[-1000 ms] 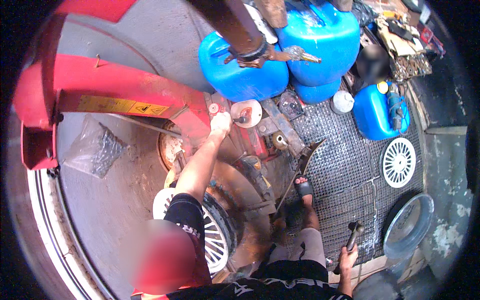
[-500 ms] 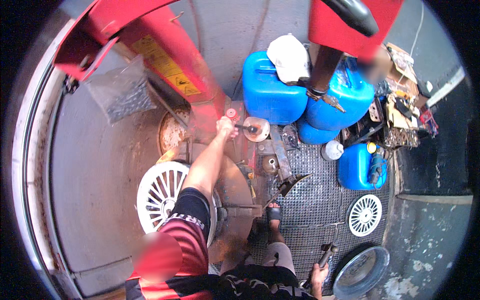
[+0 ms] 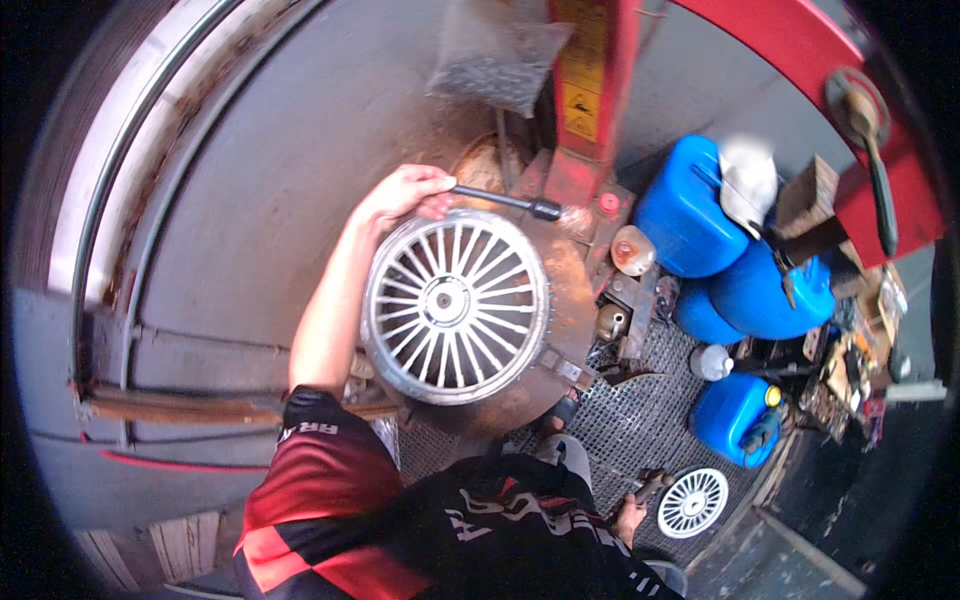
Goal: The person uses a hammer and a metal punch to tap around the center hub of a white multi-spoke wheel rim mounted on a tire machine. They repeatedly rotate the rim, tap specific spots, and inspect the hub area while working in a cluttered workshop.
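My left hand [image 3: 408, 194] is closed on the end of a brush's black handle [image 3: 500, 198]. The brush reaches to the right, and its pale, blurred bristles [image 3: 576, 219] are over the rusty turntable [image 3: 572, 285]. Just below this hand, a white multi-spoke wheel rim [image 3: 445, 300] lies flat on the turntable. At the lower right, my right hand [image 3: 628, 518] grips a dark tool [image 3: 655, 482] whose kind I cannot make out. A second white spoked disc [image 3: 692, 503] is on the mat close to that tool.
A red machine post [image 3: 590, 110] rises behind the turntable, and a red arm [image 3: 790, 50] curves overhead. Blue jugs [image 3: 690, 215] stand at the right, one with a white cap [image 3: 748, 180] on it. A stained round tub [image 3: 632, 250] sits by the turntable.
My left hand has drawn the brush back from beside the stained tub to above the rim. The view has turned left, so the rim now shows whole. My right hand still holds its tool.
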`<state>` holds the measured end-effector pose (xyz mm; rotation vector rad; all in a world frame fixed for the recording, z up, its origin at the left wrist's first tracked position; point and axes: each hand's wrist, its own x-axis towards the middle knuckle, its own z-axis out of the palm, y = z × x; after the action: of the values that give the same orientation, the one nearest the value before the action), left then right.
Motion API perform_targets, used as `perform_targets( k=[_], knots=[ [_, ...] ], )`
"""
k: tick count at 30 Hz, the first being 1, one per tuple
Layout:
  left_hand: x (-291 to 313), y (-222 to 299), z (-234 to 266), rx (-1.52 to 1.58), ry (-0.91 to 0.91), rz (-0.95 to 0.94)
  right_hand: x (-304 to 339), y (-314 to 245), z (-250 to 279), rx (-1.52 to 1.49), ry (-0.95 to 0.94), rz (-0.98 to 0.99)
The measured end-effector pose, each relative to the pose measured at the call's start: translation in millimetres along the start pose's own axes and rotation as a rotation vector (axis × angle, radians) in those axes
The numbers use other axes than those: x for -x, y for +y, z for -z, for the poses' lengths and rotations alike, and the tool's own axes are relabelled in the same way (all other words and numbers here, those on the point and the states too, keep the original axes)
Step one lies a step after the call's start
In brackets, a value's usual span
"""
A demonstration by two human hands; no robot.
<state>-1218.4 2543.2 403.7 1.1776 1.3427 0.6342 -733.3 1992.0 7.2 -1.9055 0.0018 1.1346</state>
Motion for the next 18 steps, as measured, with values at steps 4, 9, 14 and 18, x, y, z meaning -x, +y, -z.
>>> perform_targets(
  k=[4,9,14,18],
  knots=[
    [93,-24,52,-0.158,0.126,0.036,14,-34,-12,0.087,-0.063,-0.038],
    [168,-75,77,-0.115,0.259,0.056,28,-56,-25,0.311,0.018,0.097],
    [179,-92,62,-0.187,0.322,0.009,19,-66,-20,0.693,0.054,0.103],
    [176,-90,50,-0.343,0.394,-0.042,41,-96,-36,0.659,-0.004,0.072]
  ],
)
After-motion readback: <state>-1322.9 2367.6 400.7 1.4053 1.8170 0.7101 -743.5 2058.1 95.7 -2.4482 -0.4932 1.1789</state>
